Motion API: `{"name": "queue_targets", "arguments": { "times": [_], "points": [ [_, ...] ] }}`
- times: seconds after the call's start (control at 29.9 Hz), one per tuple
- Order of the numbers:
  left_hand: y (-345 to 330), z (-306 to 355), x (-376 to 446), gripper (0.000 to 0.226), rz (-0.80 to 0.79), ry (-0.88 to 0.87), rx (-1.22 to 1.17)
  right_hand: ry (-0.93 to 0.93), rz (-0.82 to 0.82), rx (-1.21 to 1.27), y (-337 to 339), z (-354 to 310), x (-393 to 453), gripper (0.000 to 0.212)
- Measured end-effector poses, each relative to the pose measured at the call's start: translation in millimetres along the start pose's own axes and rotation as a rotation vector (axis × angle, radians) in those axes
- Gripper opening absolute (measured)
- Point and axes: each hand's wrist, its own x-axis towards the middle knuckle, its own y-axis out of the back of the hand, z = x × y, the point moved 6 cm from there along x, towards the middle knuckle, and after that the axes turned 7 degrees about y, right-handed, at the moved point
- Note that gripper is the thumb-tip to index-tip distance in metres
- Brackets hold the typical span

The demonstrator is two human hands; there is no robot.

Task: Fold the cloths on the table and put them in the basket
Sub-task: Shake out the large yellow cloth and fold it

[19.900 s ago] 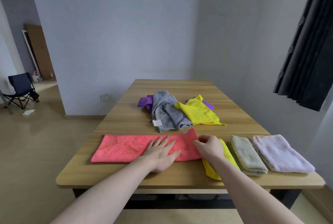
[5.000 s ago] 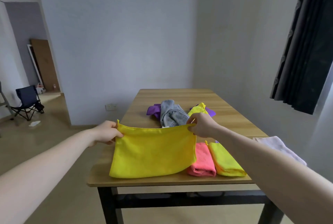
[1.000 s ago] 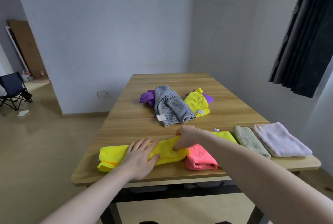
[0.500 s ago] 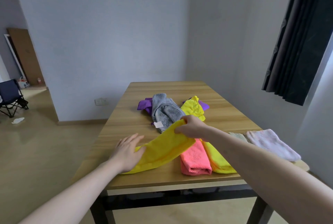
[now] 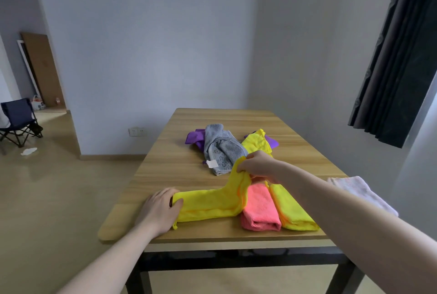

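Observation:
A long folded yellow cloth (image 5: 208, 206) lies along the front of the wooden table (image 5: 172, 166). My left hand (image 5: 159, 209) curls its fingers round the cloth's left end. My right hand (image 5: 259, 166) pinches the right end and holds it raised above the table. Right of it lie a folded pink cloth (image 5: 260, 211) and a folded yellow cloth (image 5: 294, 212), side by side. A folded pale pink cloth (image 5: 361, 192) shows behind my right forearm. No basket is in view.
Farther back on the table lie a loose pile of a grey cloth (image 5: 220, 149), a purple cloth (image 5: 195, 137) and another yellow cloth (image 5: 256, 143). A dark curtain (image 5: 399, 57) hangs at the right. A folding chair (image 5: 19, 118) stands far left.
My left hand has slid to the yellow cloth's left end and closed on it. The cloth's left part now lies flat along the table while my right hand keeps its end raised.

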Motion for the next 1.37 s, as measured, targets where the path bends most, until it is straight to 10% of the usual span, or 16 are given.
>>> {"name": "queue_targets", "arguments": {
  "times": [0.64, 0.87, 1.04, 1.37],
  "points": [
    [14.4, -8.3, -4.4, 0.026, 0.012, 0.088, -0.308, -0.033, -0.188, 0.068, -133.8, -33.2, 4.5, 0.038],
    [16.2, -9.2, -5.4, 0.042, 0.038, 0.093, -0.393, 0.038, -0.179, 0.165, -107.0, -22.6, 4.6, 0.026],
    [14.6, -6.8, -5.5, 0.024, 0.065, 0.104, -0.356, 0.109, 0.008, -0.337, -64.7, -1.2, 4.6, 0.037],
    [14.7, -8.1, -4.9, 0.016, 0.124, 0.111, -0.278, -0.11, -0.174, -0.284, -80.6, 27.8, 3.0, 0.029]
  ]
}}
